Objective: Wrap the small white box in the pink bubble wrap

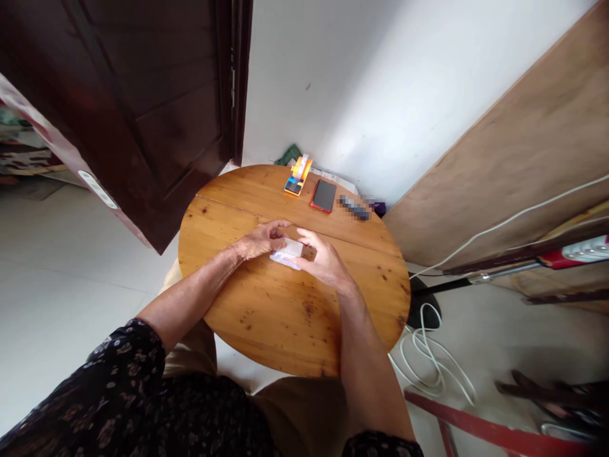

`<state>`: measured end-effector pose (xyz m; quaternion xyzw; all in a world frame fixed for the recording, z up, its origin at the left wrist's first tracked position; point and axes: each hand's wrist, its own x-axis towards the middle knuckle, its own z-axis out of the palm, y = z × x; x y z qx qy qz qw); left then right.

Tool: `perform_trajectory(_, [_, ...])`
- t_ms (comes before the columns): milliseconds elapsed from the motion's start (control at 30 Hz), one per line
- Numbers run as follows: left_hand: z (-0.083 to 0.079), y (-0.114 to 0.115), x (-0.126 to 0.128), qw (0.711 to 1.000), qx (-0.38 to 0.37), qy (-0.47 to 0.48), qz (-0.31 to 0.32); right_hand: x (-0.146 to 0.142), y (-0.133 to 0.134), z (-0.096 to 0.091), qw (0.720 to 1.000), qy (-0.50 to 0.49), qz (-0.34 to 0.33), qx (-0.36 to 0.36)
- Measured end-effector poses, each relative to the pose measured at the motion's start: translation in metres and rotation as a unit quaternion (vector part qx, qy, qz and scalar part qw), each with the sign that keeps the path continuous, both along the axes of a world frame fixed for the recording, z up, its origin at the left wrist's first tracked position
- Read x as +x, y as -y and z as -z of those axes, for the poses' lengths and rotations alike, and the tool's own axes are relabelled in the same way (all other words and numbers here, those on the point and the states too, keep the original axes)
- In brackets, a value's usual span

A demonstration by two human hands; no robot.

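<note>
A small white block, perhaps a deck of cards or a box [288, 253], lies near the middle of the round wooden table [266, 317]. My left hand [259, 240] grips its left end with curled fingers. My right hand [323, 259] holds its right end, thumb and fingers wrapped around it. Both forearms reach over the table's near edge.
At the table's far edge lie an orange and yellow gadget [297, 176], a red-edged phone [324, 195] and a dark blurred object [354, 208]. A dark wooden door [143, 101] stands open at left. A wooden board [514, 158] leans at right, with white cables [428, 362] on the floor.
</note>
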<state>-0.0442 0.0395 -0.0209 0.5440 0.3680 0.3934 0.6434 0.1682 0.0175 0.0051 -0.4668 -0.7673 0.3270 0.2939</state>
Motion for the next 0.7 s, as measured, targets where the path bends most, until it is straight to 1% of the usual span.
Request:
perform_trajectory(67, [0.0, 0.0, 0.001, 1.0, 0.013, -0.01, -0.007, -0.001, 0.0, -0.002, 1.0, 0.007, 0.006, 0.001])
perform_trajectory(133, [-0.001, 0.0, 0.001, 1.0, 0.017, -0.025, -0.006, 0.001, 0.0, -0.002, 1.0, 0.015, 0.001, -0.013])
perform_trajectory(233, [0.0, -0.002, -0.002, 0.999, 0.028, -0.03, -0.014, 0.007, -0.002, -0.002, 1.0, -0.003, -0.013, -0.012])
perform_trajectory(333, [0.002, -0.006, -0.006, 0.997, 0.044, -0.028, -0.05, 0.013, -0.003, -0.006, 0.999, -0.025, -0.019, 0.022])
perform_trajectory(400, [0.005, -0.01, -0.008, 0.995, 0.044, -0.043, -0.074, 0.015, -0.003, -0.009, 0.998, -0.02, -0.017, 0.049])
perform_trajectory(467, [0.007, -0.012, -0.009, 0.994, 0.04, -0.059, -0.085, 0.014, -0.004, -0.01, 0.997, -0.012, -0.022, 0.075])
perform_trajectory(600, [0.009, -0.012, -0.008, 0.995, 0.029, -0.056, -0.074, 0.007, -0.006, -0.004, 0.991, 0.0, -0.034, 0.127])
perform_trajectory(700, [0.01, -0.01, -0.007, 0.996, 0.02, -0.051, -0.066, 0.0, -0.007, 0.002, 0.986, 0.015, -0.022, 0.163])
